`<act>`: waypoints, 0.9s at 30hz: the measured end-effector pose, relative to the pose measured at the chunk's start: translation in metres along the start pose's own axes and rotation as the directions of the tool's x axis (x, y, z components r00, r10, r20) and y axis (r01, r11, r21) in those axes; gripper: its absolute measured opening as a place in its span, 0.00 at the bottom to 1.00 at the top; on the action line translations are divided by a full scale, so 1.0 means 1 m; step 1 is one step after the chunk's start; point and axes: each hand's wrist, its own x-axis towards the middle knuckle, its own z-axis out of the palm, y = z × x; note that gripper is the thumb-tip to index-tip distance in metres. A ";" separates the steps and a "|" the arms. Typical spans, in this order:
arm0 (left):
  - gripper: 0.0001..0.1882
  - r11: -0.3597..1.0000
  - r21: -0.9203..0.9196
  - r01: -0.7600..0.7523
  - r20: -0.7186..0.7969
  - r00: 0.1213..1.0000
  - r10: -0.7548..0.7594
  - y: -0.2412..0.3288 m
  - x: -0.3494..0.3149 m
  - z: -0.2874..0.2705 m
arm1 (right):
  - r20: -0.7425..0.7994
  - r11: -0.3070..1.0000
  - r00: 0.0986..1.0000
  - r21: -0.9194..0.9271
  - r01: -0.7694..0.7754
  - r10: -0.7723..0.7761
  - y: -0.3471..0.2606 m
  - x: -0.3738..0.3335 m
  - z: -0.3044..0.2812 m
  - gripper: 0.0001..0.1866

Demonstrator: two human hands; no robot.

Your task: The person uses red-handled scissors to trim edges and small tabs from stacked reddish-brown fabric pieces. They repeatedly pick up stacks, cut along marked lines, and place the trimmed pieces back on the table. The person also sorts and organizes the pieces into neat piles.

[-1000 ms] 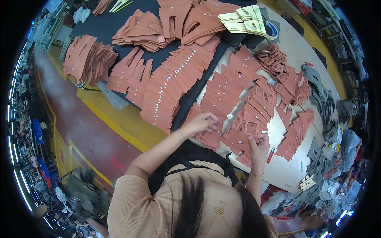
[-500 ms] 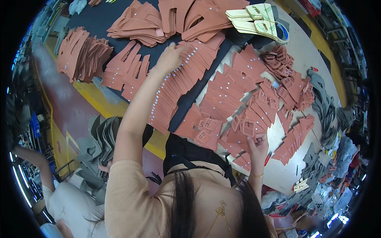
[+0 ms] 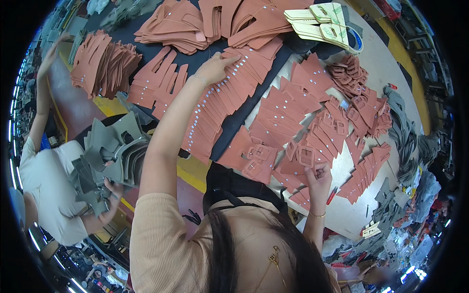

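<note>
Buckle (image 3: 306,156): rust-coloured and square, pinched between thumb and fingers of the right hand (image 3: 318,174) near the close edge of the pale counter (image 3: 349,215).
Left hand (image 3: 213,68): stretched across the dark counter (image 3: 239,116), forefinger on a fanned row (image 3: 207,119) of rust pieces; whether it grips one, cannot tell.
Buckled straps (image 3: 256,155): beside the right hand, toward the pale counter's near left corner.
Co-worker (image 3: 53,188): at left, off the counter, with a bundle of grey pieces (image 3: 117,151).
Risk: dragging one piece could slide its overlapping neighbours out of order; the buckle could snag pieces close by; a brush of the body could tip pieces off the near edge.
</note>
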 end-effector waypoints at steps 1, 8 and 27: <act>0.41 1.000 0.015 0.003 -0.010 1.000 -0.002 0.000 -0.003 0.001 | -0.005 1.000 1.000 -0.001 0.000 0.000 0.000 0.000 -0.001 0.11; 0.40 0.998 0.049 -0.041 -0.041 0.998 0.043 -0.011 -0.015 0.004 | 0.004 1.000 1.000 0.018 -0.009 0.009 0.003 -0.005 -0.001 0.11; 0.34 0.996 0.060 -0.063 -0.075 0.995 0.067 -0.022 -0.030 0.010 | 0.003 0.999 1.000 0.040 -0.010 0.010 0.007 -0.011 0.001 0.10</act>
